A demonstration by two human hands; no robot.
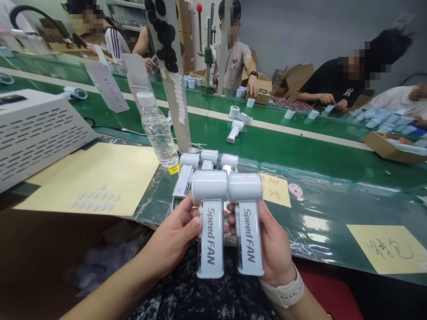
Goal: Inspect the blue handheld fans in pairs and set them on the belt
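Observation:
My left hand (183, 231) is wrapped round the handle of a white handheld fan (211, 235) marked "Speed FAN". A matching handheld fan (249, 235) sits in my right hand (275, 242), its fingers closed behind the handle. Both fans are upright, side by side, and their round heads touch or nearly touch. Just beyond them, several more white fans (190, 160) lie at the table edge, partly hidden by the held ones.
A water bottle (156, 129) stands by a metal post (173, 89). Yellow paper (133, 169) with small white ovals lies left, beside a vented white machine (43, 129). Fans (235, 131) lie on the green conveyor (283, 151). Several co-workers sit across it. A yellow note (387, 249) lies right.

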